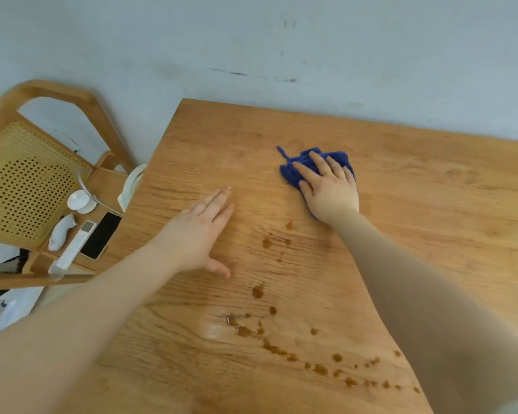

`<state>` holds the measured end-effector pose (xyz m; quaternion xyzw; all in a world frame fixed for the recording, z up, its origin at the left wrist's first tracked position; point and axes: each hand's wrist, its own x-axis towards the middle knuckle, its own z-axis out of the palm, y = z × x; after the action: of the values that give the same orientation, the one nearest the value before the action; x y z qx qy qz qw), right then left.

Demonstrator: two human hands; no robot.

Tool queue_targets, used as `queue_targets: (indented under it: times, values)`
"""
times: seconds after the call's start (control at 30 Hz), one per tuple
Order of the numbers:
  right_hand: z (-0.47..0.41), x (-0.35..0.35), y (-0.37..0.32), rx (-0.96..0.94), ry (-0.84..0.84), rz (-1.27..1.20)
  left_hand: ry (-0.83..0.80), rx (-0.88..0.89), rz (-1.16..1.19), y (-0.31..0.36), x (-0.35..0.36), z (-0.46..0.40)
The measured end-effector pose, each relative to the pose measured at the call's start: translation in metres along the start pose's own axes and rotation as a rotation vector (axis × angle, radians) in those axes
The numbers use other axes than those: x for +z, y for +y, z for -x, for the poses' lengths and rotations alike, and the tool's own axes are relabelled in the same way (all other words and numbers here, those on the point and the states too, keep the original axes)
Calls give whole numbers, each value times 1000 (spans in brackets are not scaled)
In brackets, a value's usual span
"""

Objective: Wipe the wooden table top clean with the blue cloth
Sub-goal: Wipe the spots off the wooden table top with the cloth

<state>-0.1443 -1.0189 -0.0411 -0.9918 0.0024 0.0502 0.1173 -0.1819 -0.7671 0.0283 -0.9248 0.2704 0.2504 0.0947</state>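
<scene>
The wooden table top (416, 186) fills most of the view. A crumpled blue cloth (293, 171) lies on it toward the far side. My right hand (329, 186) presses flat on the cloth, fingers spread over it. My left hand (201, 231) rests palm down on the bare wood to the left, fingers together, holding nothing. Brown liquid drops and smears (257, 291) run from the middle of the table toward the near right edge (320, 369), between and below my forearms.
A wooden chair (27, 174) with a cane back stands left of the table. On its seat lie a black phone (100, 236), a white remote (72, 249), and small white objects (62, 231). A pale wall (251, 49) runs behind the table.
</scene>
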Motion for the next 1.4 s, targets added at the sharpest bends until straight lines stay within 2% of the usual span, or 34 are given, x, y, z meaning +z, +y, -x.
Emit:
queue_targets:
  times: [0.1,0.2,0.33,0.43,0.53,0.6,0.77,0.9,0.97,1.07,1.13,1.2,1.3,1.4]
  values:
    - [23,1,-16,-11,-33,12,-62,-1,-24,-16,7,4]
    - [72,9,-39,-149,-69,6,-101,-21,-44,-20,9,0]
    - [90,7,-40,-233,-111,4,-70,-64,-103,-19,7,-4]
    - [60,6,-35,-152,-66,12,-83,-134,-128,-21,8,-7]
    - [33,8,-42,1,-42,39,-135,-217,-53,-22,14,-6]
    - [36,7,-50,23,-55,64,-141,-240,21,-25,17,-6]
    - [101,17,-78,-239,-127,98,-117,-230,101,-26,18,-5]
    - [75,10,-66,-342,-167,79,-71,-221,145,-30,19,-6]
    - [44,8,-62,-279,-107,61,-54,-211,156,-34,22,-5]
    - [6,12,-66,-60,-13,22,-70,-212,152,-35,28,-2]
    - [5,13,-73,-13,-4,1,-76,-226,161,-34,29,-3]
    - [22,17,-79,-88,-27,-12,-68,-234,171,-35,28,-4]
    - [65,22,-89,-309,-77,18,-46,-235,181,-34,28,-1]
    - [55,16,-87,-440,-117,-1,-14,-240,202,-35,28,0]
